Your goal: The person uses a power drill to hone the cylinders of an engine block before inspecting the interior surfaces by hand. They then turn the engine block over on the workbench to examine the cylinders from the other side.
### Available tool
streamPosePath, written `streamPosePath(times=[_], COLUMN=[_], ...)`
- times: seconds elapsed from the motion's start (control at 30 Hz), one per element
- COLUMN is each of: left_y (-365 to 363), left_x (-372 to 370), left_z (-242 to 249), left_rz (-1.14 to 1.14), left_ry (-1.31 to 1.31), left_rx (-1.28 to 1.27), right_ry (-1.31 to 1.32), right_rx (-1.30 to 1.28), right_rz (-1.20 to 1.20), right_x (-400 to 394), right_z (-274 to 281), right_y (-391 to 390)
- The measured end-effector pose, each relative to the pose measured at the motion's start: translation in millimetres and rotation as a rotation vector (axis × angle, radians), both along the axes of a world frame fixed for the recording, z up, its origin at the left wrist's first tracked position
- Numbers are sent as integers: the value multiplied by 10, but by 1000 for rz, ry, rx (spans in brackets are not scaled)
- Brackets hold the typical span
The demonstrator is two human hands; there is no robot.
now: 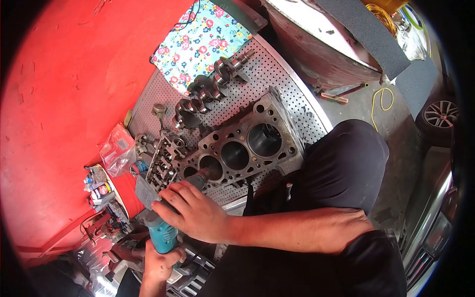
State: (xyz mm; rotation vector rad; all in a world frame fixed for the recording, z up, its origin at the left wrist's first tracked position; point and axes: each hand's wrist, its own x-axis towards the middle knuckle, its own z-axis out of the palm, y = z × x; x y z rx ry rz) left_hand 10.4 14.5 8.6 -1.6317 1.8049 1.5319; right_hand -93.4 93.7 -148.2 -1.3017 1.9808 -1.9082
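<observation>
My right hand [190, 210] presses the teal power tool [163, 232], my left hand [161, 262] grips its handle below; its nose enters the engine block [242, 148] just beyond my fingers.

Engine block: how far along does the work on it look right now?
Stripped: the crankshaft lies apart on the perforated table. In hand: both the right hand and left hand press a teal power tool at the engine block's end bore. Three bores sit untouched.
</observation>
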Motion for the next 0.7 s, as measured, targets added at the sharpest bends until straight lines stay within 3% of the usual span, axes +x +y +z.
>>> streamPosePath(times=[0.23, 0.7], left_y=[41, -3], left_x=[-9, -38], left_z=[170, -24], left_rz=[17, 5], left_ry=[-15, -11], left_rx=[-33, -17], right_ry=[-20, -38], right_rx=[-41, 6], right_rz=[-7, 23], right_x=[9, -6], right_z=[109, -26], right_y=[-20, -26])
